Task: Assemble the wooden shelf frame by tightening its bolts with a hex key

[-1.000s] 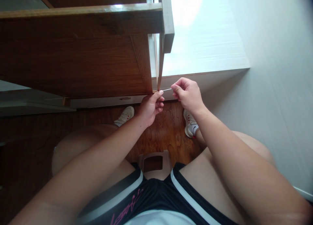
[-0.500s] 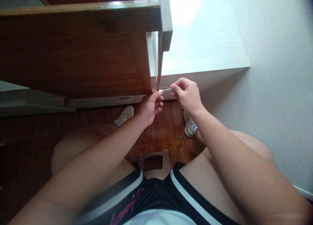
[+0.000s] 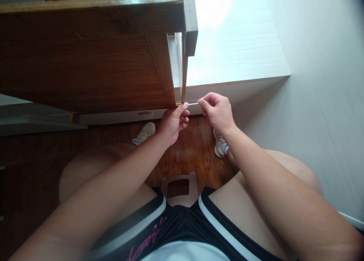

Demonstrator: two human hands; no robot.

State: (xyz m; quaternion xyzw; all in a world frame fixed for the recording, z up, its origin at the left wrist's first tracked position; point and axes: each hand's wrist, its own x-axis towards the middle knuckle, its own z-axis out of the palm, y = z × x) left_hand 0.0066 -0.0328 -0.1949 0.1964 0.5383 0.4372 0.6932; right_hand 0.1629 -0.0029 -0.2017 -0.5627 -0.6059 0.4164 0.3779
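Note:
A thin, pale, straight rod [image 3: 193, 103] stretches across the small gap between my hands; its exact kind is too small to tell. My right hand [image 3: 218, 110] is closed in a pinch on the rod's right end. At the other end, my left hand [image 3: 174, 124] has thumb and forefinger pressed together, its other fingers loosely curled. The left fingertips are at the lower end of a narrow wooden upright [image 3: 184, 73], by the corner of a brown wooden panel [image 3: 99, 69]. Whatever lies under the left thumb is hidden.
A pale ledge [image 3: 233, 56] runs behind the upright to the grey wall [image 3: 321, 113] at right. Below are the wooden floor [image 3: 190, 147], my two shoes [image 3: 145, 132] and a light brown plastic stool [image 3: 193, 183] between my legs.
The wooden furniture sits slightly higher and further left in view. The rod looks a little more level. Both hands keep nearly the same place and pinch.

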